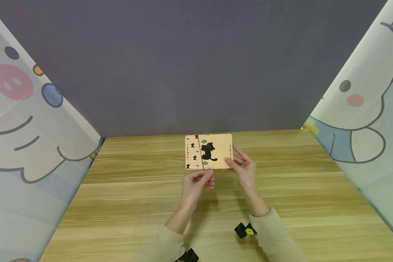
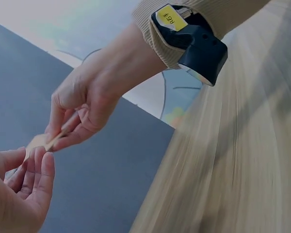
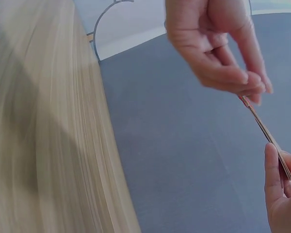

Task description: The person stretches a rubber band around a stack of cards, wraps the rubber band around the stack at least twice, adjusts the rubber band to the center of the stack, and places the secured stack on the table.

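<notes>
A thin cream booklet (image 1: 221, 143) with a black cat printed on its cover is held up above the table. A red line crosses it near its left end, beside a strip of small cats and leaves. My right hand (image 1: 246, 171) pinches its right end, thumb on the cover and fingers behind. Just below the near edge, my left hand (image 1: 194, 185) has loosely bent fingers, thumb close to the index fingertip. Seen edge-on in the right wrist view, the booklet (image 3: 264, 128) shows thin layers, with the left fingertips right at its far end.
The wood-grain table (image 1: 124, 203) lies under both hands. A dark grey panel (image 1: 196, 69) rises behind it, and cartoon-printed sheets (image 1: 23, 138) flank both sides. Black wrist cameras (image 1: 240, 230) are strapped at the sleeves, low over the tabletop in the head view.
</notes>
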Demonstrator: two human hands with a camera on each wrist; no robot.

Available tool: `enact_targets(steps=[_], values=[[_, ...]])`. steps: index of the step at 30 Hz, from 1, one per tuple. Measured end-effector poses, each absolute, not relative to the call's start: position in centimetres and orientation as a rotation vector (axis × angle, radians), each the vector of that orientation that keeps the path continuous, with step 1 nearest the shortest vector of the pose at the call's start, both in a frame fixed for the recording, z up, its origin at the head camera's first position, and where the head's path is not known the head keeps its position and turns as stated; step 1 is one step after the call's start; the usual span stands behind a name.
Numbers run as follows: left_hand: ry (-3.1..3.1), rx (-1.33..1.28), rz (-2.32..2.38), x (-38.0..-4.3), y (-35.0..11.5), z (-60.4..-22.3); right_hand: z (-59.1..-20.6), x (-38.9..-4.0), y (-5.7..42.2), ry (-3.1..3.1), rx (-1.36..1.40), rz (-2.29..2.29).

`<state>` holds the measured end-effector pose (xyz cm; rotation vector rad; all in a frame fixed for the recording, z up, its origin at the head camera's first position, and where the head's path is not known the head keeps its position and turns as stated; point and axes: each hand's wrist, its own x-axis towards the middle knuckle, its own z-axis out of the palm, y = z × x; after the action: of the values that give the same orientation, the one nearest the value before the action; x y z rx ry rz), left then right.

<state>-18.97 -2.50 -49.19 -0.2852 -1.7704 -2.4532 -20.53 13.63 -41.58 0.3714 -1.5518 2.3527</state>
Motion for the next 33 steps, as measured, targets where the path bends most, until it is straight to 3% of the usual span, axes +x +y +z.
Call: enact_targets(steps=[3,7,9,17,33], values=[[-1.778,-0.393,-2.405,-18.0,-2.8,-46.8,-44.0,-22.0,14.3,-1.520,0.417,2.390],[-1.839,-0.406,-2.359,-15.5,-3.3,-39.9,-50.1,-25.5,15.6,-1.497,0.474,2.406],[-1.884,-0.381,-2.343,-15.0,-3.8,-37.6,-50.5,-25.7,15.8,-1.537,0.462,2.376],[-2.098,-0.360,-2.140,-16.1,-5.9,-33.7,-40.9,-19.8,13.7,-1.467,0.540,2.402],[-2.323,-0.484,-1.587,-20.7,-8.5,-31.2,-38.0,-17.9,12.9,-1.657,0.160,2.401]])
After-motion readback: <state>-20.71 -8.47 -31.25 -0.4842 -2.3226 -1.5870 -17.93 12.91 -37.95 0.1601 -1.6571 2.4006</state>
